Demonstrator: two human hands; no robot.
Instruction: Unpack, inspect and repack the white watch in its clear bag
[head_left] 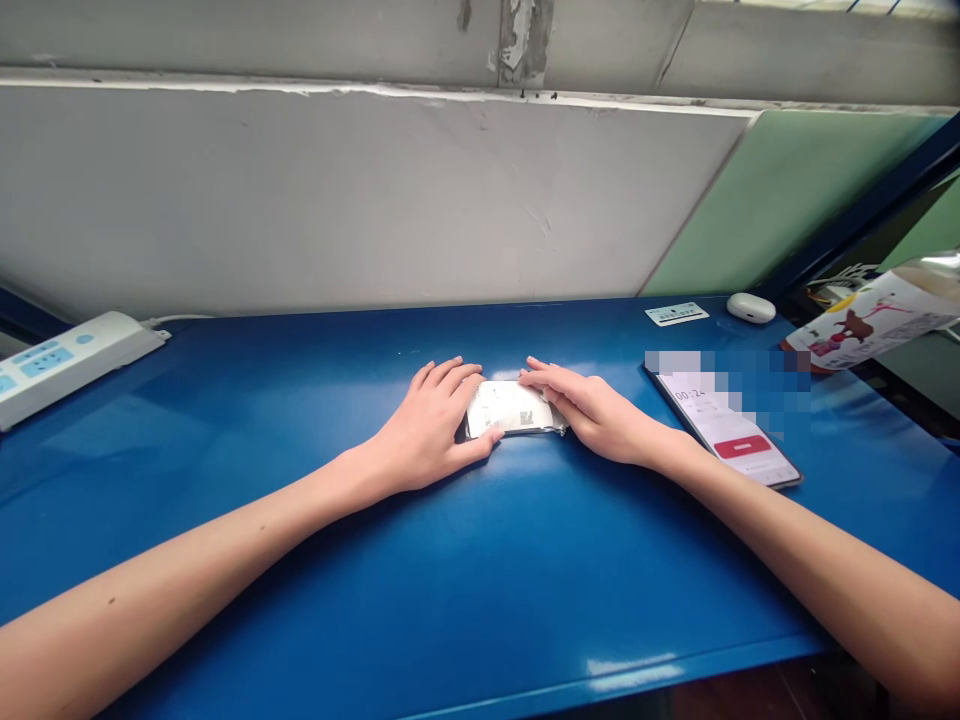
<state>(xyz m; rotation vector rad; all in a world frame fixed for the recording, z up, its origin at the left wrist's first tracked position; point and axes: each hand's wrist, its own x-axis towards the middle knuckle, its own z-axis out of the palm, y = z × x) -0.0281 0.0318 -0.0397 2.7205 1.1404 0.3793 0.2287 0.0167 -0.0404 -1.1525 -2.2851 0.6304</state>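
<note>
A small white packet (506, 406) with a dark printed code and a crinkled, shiny edge lies on the blue tabletop (480, 560). What is inside it cannot be made out. My left hand (431, 425) holds its left end, thumb along the near edge and fingers at the far side. At the right end, my right hand (585, 405) grips the packet, its fingers laid over the far corner and its thumb mostly hidden.
To the right lies a phone (739, 430), partly pixelated. Behind it are a card (676, 314) and a white earbud case (751, 308). A labelled bottle (874, 315) leans at the right edge. On the left sits a white power strip (71, 365). A wall (360, 200) borders the back.
</note>
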